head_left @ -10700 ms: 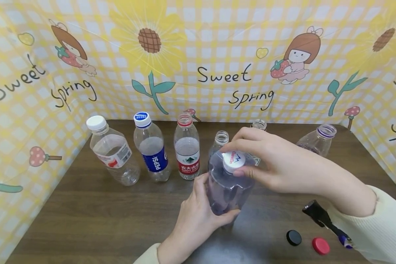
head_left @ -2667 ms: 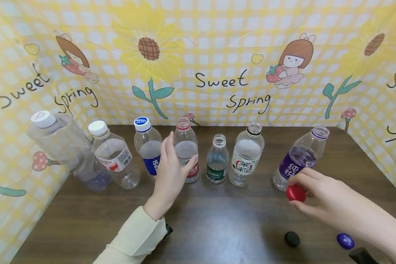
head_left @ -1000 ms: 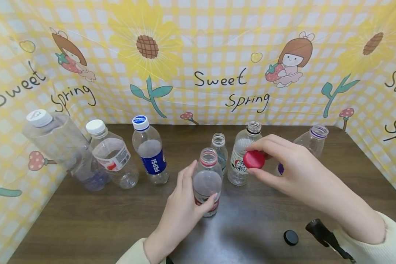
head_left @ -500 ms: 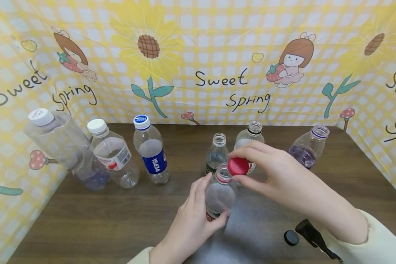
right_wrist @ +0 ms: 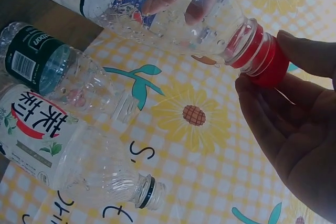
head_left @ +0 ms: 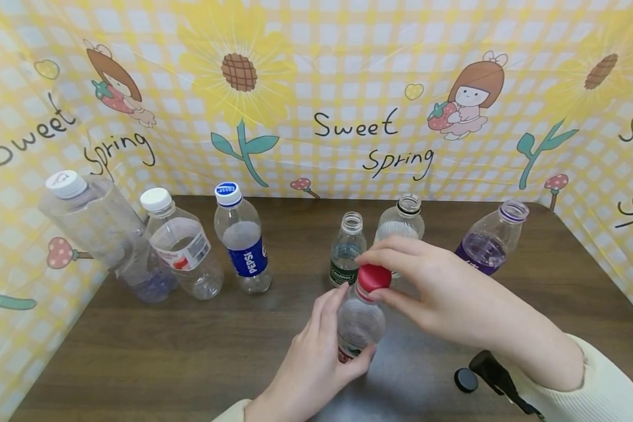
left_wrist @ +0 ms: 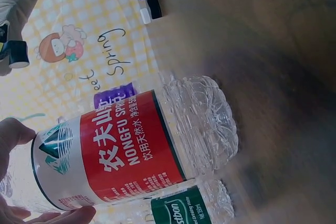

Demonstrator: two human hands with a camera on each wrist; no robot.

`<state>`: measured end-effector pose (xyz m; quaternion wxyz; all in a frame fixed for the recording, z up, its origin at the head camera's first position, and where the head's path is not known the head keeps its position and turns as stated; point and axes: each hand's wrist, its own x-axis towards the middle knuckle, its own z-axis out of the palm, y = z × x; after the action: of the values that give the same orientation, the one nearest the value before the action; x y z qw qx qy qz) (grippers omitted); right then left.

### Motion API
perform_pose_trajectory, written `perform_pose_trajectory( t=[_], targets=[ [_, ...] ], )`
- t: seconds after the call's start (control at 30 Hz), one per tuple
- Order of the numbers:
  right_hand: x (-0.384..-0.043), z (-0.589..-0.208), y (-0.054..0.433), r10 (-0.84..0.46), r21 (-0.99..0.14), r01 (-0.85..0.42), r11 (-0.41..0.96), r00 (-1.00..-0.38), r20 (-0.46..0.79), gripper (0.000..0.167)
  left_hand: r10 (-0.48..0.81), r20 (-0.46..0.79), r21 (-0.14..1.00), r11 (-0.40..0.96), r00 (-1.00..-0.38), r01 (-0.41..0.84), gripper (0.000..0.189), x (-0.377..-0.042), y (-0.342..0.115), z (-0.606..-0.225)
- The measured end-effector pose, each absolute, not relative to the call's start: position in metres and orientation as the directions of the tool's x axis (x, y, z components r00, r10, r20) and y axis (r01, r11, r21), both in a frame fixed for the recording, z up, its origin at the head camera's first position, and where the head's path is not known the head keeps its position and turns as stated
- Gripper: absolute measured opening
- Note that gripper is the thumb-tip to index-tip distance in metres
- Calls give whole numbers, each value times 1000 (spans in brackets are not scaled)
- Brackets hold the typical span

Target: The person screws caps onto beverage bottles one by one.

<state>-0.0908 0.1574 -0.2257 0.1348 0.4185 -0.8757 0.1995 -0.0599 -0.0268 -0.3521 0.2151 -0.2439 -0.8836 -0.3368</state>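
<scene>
My left hand (head_left: 316, 351) grips the clear water bottle (left_wrist: 131, 150) with a red-and-white Nongfu Spring label round its body. Thumb and fingers of my right hand (head_left: 427, 287) pinch a red cap (head_left: 374, 278) at the mouth of that bottle. Seen from the right wrist, the red cap (right_wrist: 270, 64) sits over the threaded neck, a strip of clear thread still showing between it and the red neck ring. Just behind stand a small bottle with a green label (head_left: 344, 272) and a ribbed bottle with a black neck ring (head_left: 401, 223), both uncapped.
Left of the hands stand a Pepsi bottle (head_left: 248, 258), a bottle with a white cap (head_left: 181, 246) and a large capped bottle (head_left: 105, 228). At right is an uncapped purple-label bottle (head_left: 487, 243). A black cap (head_left: 466, 380) lies on the table (head_left: 190, 363) near my right wrist.
My left hand has brought the Nongfu Spring bottle out of the row, towards me and to the right. My right hand has carried the red cap left onto its mouth.
</scene>
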Motion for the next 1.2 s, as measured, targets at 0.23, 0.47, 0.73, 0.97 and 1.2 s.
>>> perform_pose_trajectory(
  t=[0.23,0.47,0.73,0.97,1.2],
  targets=[
    [-91,-226,157,-690,-241,-784,572,-619,375,30,293,544,490,650,-786,581,88,-59,-26,-353],
    [-92,-227,157,-696,-238,-785,572,-618,365,30,297,526,506,644,-797,574,88,-58,-26,-352],
    [-92,-227,157,-671,-232,-764,602,-642,371,28,291,558,478,653,-777,588,89,-58,-26,-353],
    [-92,-225,153,-600,-272,-674,687,-737,310,27,297,522,508,645,-800,571,87,-57,-26,-352],
    [-92,-226,150,-549,-270,-611,745,-790,273,34,301,518,514,639,-801,572,88,-57,-26,-352]
  ],
)
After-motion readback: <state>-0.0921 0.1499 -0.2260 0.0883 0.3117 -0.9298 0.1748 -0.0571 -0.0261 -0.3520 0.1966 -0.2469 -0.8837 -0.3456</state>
